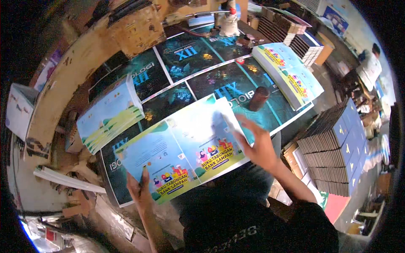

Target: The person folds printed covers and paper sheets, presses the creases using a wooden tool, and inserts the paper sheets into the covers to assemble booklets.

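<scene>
A glossy printed cover sheet (185, 147), blue and green with two colourful cartoon panels side by side, is held tilted above my lap. My left hand (141, 189) pinches its lower left edge, the thumb on top. At the right edge is my right hand (261, 149), its thumb against the margin and its fingers partly spread; the sheet's edge lies between them. Matching sheets form a fanned pile (112, 111) on the left of the table and a thicker stack (291, 76) on the right. Between my right hand and that stack stands a dark brown, round-topped object (259, 98).
Large dark teal printed sheets (177, 63) cover the table. A white container with a red top (229, 21) stands at the far edge. Tall stacks of blue-covered books (333, 152) rise at my right. A white strip (69, 179) juts out at left. Another person (369, 69) sits far right.
</scene>
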{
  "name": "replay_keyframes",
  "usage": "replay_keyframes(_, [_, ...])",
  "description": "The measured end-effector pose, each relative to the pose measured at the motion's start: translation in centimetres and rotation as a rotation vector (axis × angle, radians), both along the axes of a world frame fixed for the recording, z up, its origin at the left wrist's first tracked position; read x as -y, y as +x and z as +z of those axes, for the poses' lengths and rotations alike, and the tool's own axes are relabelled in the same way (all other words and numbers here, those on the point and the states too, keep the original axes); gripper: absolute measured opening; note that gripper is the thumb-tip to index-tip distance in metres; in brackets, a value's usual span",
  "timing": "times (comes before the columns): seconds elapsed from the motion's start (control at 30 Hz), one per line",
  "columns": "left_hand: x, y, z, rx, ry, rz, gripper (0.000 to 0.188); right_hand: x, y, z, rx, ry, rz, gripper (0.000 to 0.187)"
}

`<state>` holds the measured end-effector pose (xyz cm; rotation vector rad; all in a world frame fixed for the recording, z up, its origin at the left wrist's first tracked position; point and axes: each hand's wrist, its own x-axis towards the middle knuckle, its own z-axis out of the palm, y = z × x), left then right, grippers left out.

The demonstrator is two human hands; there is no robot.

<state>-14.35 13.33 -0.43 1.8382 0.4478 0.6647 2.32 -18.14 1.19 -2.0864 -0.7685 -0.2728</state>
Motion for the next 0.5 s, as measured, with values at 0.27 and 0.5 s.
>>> replay_keyframes(0.27, [-2.7, -1.9, 0.3, 0.128, 0.088, 0.073, 0.045, 1.0, 1.1, 2.7, -0.42, 0.377, 0.108, 0.012])
replay_keyframes(0.5, [0.4, -2.3, -2.4, 0.127, -0.067, 0.047, 0.034, 1.7, 0.2, 0.5, -0.269, 0.319, 0.054, 0.011])
